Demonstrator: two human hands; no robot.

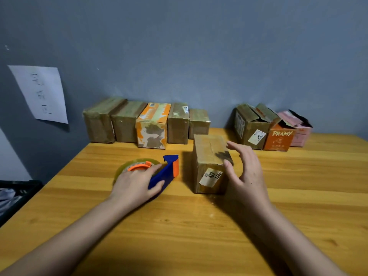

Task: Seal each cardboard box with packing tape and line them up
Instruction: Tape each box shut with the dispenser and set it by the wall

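I sit at a wooden table (199, 226) against a grey wall. My left hand (135, 184) lies over the blue and orange tape dispenser (165, 172), fingers laid along its handle and roll; whether they truly grip it I cannot tell. My right hand (245, 172) hovers just beside a small brown cardboard box (209, 164) at the table's centre, fingers spread and relaxed, holding nothing. Five closed boxes (147, 124) stand in a row by the wall on the left; three boxes with raised flaps (272, 128) wait on the right. This box looks taped, so I judge the next move is to carry it to the row's end, beside the smallest box.
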